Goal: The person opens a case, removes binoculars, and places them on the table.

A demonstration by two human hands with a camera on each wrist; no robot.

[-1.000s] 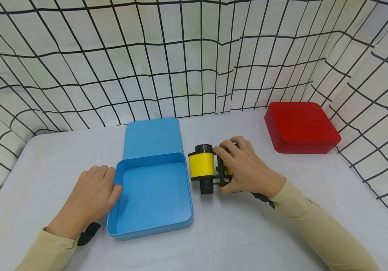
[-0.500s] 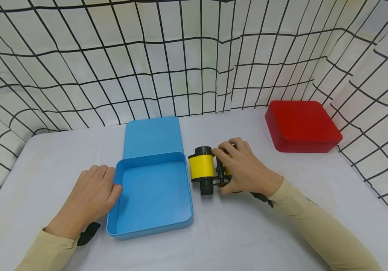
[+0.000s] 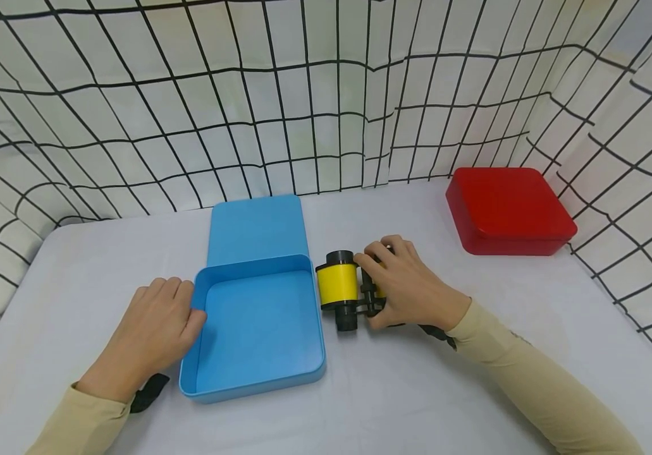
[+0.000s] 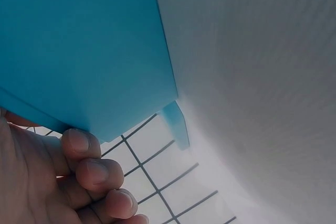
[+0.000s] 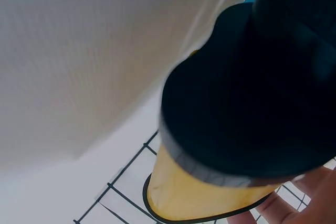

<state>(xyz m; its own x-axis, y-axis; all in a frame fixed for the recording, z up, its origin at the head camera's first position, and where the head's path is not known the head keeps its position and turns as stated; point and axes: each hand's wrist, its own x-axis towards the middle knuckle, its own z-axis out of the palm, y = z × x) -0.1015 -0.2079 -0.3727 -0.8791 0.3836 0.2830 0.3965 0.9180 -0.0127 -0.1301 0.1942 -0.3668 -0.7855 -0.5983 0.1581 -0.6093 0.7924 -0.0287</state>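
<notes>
Hands: two, bare, well apart, both engaged. Left hand (image 3: 157, 332): at the left wall of an open, shallow, round-cornered light-blue box (image 3: 252, 335), apparently plastic; thumb over the rim, fingers curled outside, with the wall pinched between. Right hand (image 3: 413, 291): clasped round the right barrel of a pair of compact yellow-and-black binoculars (image 3: 338, 284); left barrel uncovered.

Location of binoculars: outside the box, just beside its right wall, over or on the white cloth-covered table (image 3: 382, 392). Contact with wall or cloth: cannot tell.

Handling, by judgement: best gripped firmly near the central hinge, to limit any folding or swinging of the free barrel. Best moved slowly and level, well clear of the blue rim, to avoid a knock. From the left hand, light steadying pressure only, without tilting the box. Probably hard and smooth, hence liable to slip under a loose hold.

Appearance of binoculars: short twin barrels, bright yellow midsection, black bands above and below, black cylindrical ends, black bridge between. Lengthwise toward and away from the person. In the right wrist view, near end dark and blurred, yellow casing beyond, black-ringed at the far edge.
</notes>
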